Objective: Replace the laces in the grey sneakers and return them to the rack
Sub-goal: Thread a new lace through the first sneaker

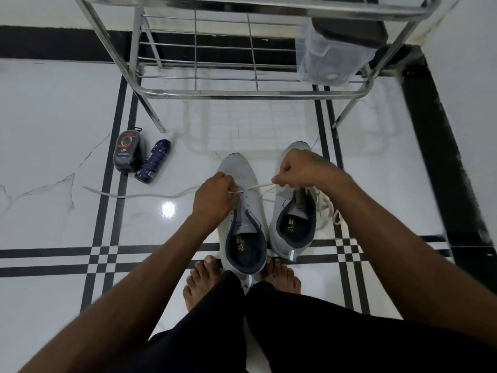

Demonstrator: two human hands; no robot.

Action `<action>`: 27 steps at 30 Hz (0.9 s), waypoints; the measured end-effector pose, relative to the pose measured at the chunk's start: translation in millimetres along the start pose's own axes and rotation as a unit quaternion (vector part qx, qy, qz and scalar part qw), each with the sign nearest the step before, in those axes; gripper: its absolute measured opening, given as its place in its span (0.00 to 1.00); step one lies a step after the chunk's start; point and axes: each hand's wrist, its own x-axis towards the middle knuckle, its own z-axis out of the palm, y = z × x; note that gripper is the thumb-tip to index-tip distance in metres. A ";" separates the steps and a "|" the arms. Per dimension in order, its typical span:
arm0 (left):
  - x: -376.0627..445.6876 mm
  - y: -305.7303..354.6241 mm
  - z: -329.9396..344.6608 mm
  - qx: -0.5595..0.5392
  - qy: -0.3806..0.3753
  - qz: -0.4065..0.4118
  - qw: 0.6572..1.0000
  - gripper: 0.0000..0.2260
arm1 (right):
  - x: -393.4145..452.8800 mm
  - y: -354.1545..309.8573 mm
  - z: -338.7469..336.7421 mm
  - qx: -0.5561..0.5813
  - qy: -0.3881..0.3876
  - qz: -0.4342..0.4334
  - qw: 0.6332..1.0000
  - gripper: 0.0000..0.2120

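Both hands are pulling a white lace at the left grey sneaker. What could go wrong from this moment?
1. The left hand and right hand pull the lace sideways; uneven pulling may leave one end short, or draw it out of an eyelet.
2. The long lace tail trails across the floor toward the spray bottle; it could snag or drag it.
3. The loose lace pile beside the right sneaker could tangle with the working lace.
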 end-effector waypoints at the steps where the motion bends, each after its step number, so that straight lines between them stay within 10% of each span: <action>1: 0.1 -0.1 0.5 0.000 -0.001 -0.002 1.000 0.07 | -3.2 -2.4 -7.0 -0.005 -0.036 0.001 0.999 0.11; 10: 1.2 -2.1 9.7 -0.052 -0.018 -0.001 0.998 0.07 | -27.8 -32.0 -50.9 0.041 -0.171 -0.060 0.983 0.14; 20: 4.6 41.2 -22.6 -0.164 -0.022 0.166 0.972 0.07 | -32.1 -31.5 -57.0 0.067 -0.117 -0.074 0.988 0.11; 27: 2.5 10.4 -32.2 -0.076 0.077 0.113 0.988 0.06 | -24.0 13.4 -59.6 -0.176 -0.146 0.088 0.969 0.10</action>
